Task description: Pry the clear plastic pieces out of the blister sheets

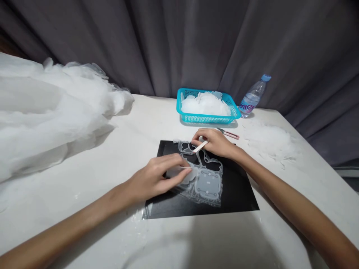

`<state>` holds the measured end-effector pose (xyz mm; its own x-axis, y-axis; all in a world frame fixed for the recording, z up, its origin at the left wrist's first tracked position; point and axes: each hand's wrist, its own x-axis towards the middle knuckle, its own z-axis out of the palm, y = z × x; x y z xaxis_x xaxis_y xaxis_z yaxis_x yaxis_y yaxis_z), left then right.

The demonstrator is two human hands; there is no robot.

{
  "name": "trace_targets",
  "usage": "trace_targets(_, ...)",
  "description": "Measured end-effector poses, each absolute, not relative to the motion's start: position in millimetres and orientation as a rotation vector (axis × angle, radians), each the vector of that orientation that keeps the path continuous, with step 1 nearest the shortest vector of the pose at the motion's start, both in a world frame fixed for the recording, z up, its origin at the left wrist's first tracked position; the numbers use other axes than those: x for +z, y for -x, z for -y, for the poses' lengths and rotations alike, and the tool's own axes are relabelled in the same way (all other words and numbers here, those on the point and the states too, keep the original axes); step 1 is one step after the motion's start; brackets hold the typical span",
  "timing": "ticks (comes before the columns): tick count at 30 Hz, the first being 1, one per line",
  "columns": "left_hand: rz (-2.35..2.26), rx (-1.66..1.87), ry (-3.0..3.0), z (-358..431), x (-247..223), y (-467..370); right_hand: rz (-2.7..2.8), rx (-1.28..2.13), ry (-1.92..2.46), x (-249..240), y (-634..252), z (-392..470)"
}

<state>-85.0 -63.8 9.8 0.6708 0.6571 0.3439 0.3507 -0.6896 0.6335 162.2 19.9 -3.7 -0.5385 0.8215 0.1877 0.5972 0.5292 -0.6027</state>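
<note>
A clear plastic sheet (208,184) with cut-out shapes and a rounded square panel lies on a black board (238,190). My left hand (165,173) is over the sheet's left side, its thumb and forefinger pinched on a thin translucent piece (189,176). My right hand (211,142) is at the sheet's top edge, fingers curled round a flat whitish stick (200,146) that points down and left across the sheet.
A turquoise basket (209,118) of white translucent pieces stands behind the board, beside a water bottle (251,99). Pink-handled snips (231,134) lie near my right hand. White piles are at left (61,108) and right (273,144).
</note>
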Motion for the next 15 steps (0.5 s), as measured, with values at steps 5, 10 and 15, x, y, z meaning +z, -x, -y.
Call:
trace_targets(5, -0.835, 0.823, -2.193, 55, 5, 89, 2.220, 0.751, 1.017, 22, -173, -8)
trace_targets(10, -0.816, 0.910, -2.190, 60, 6, 89, 2.424, 1.153, 0.745, 48, -173, 16)
trace_targets(15, -0.768, 0.965, -2.188, 61, 6, 89, 2.455, 0.995, 0.597, 52, -168, 22)
